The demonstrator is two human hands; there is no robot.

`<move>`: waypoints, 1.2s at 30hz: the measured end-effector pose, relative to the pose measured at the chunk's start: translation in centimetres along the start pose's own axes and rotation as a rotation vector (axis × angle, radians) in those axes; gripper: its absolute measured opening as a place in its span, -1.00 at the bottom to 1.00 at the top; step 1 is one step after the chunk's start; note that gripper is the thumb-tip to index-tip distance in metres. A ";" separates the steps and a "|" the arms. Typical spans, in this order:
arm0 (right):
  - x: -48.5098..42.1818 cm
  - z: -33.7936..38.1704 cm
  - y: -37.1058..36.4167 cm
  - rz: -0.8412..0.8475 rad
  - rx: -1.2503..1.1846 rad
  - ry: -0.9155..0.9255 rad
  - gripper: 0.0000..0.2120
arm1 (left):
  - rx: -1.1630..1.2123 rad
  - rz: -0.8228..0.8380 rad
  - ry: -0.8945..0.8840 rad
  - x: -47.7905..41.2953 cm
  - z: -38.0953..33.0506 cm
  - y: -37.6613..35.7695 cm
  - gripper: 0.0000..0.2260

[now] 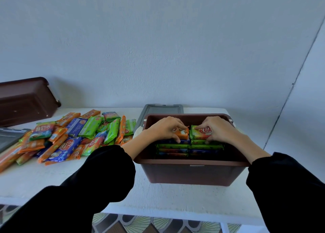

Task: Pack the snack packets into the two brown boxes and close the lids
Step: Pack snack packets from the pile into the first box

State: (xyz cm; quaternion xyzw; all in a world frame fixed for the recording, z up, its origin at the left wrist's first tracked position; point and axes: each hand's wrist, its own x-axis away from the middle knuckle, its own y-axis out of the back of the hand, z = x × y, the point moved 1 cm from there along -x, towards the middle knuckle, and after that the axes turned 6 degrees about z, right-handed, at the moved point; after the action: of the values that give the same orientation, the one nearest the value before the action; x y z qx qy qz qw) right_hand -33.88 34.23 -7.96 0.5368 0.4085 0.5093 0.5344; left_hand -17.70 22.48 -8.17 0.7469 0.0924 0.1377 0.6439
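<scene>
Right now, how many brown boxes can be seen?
2: one brown box in front, both hands inside it; a second brown box at the far left by the wall, apparently tipped over.

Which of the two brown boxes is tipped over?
The far-left box, leaning against the wall with its underside showing. The other box stands upright, open, with both hands inside.

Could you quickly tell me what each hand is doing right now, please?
Left hand: closed on an orange snack packet.
Right hand: closed on a green snack packet.

Glossy foil packets (70, 138) — matt plastic box (191, 173)
</scene>
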 end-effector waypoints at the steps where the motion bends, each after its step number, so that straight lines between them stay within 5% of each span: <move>1: 0.0 0.0 0.0 0.000 -0.017 -0.006 -0.34 | 0.008 -0.002 -0.006 0.0 0.1 0.0 -0.44; 11: 0.2 0.5 -0.7 -0.061 -0.075 -0.044 -0.38 | -0.068 -0.072 -0.030 0.4 -0.1 -0.5 -0.51; 16: 0.0 0.5 0.4 -0.035 -0.183 -0.018 -0.47 | 0.261 -0.220 -0.032 1.3 0.6 0.0 -0.67; 24: -3.1 5.3 5.1 -0.181 -0.324 0.109 -0.59 | 0.380 -0.541 0.104 4.3 5.1 4.3 -0.84; 36: -13.8 20.0 5.3 -0.156 -0.376 0.352 -0.58 | 0.306 -0.550 0.512 15.7 17.2 5.3 -0.79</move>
State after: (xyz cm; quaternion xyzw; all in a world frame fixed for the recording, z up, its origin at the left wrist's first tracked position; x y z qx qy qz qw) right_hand -16.80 17.05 -2.44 0.2980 0.4335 0.6191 0.5832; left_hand 2.53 10.57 -3.87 0.7232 0.4656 0.1266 0.4942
